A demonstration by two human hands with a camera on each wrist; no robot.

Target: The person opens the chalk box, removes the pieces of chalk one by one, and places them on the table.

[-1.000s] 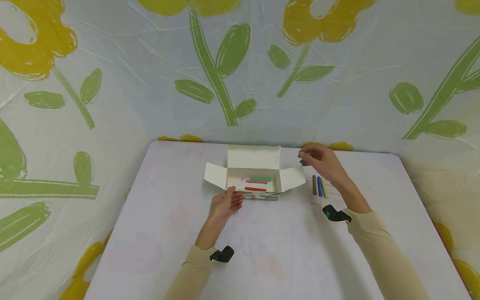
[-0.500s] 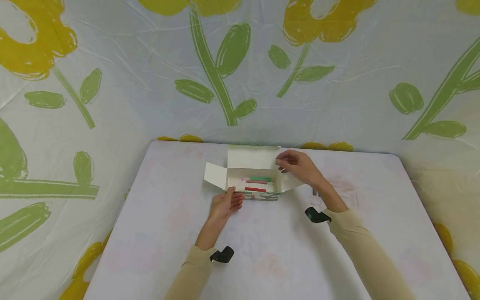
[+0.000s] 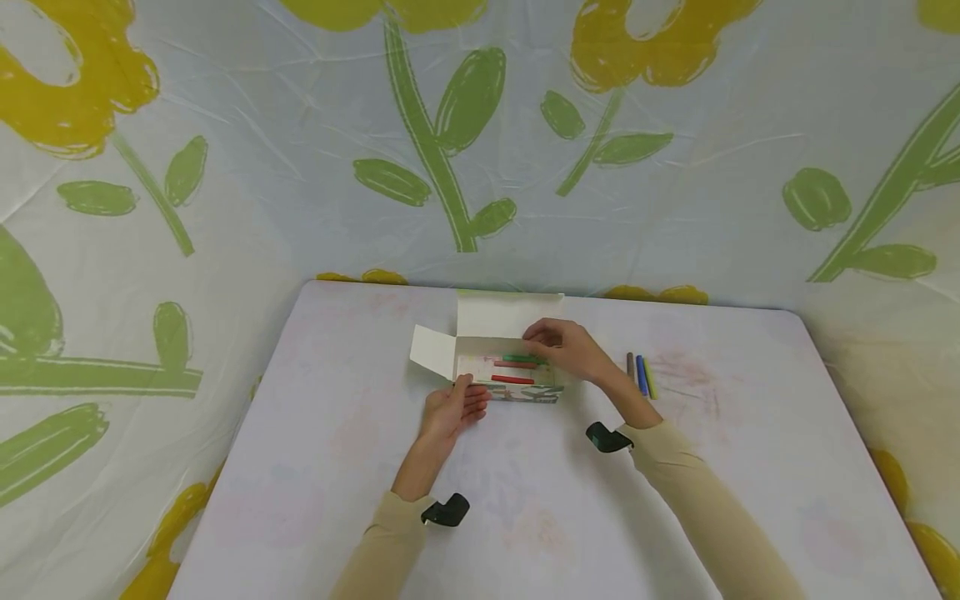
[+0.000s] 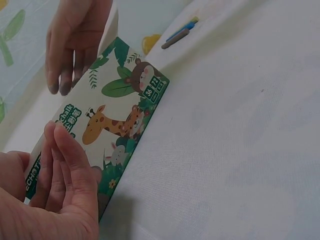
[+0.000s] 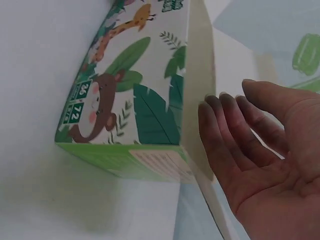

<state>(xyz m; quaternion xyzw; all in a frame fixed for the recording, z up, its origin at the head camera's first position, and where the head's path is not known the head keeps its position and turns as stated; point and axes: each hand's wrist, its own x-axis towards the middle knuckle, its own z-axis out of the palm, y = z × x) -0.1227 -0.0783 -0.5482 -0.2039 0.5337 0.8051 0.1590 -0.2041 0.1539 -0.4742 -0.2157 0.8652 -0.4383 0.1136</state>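
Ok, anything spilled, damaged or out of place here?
Reddish smudges mark the pale tabletop beside three loose chalk sticks, possibly rubbed-off chalk. The fingertips of the right hand look dark too. No damage shows on the box.

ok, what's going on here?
A person's left hand holds the open box at its front, while the right hand hovers over the box's right end, no chalk visible in it. A red chalk, pink chalk and green chalk lie inside; a brown chalk, blue chalk and yellow chalk lie on the table to the right.
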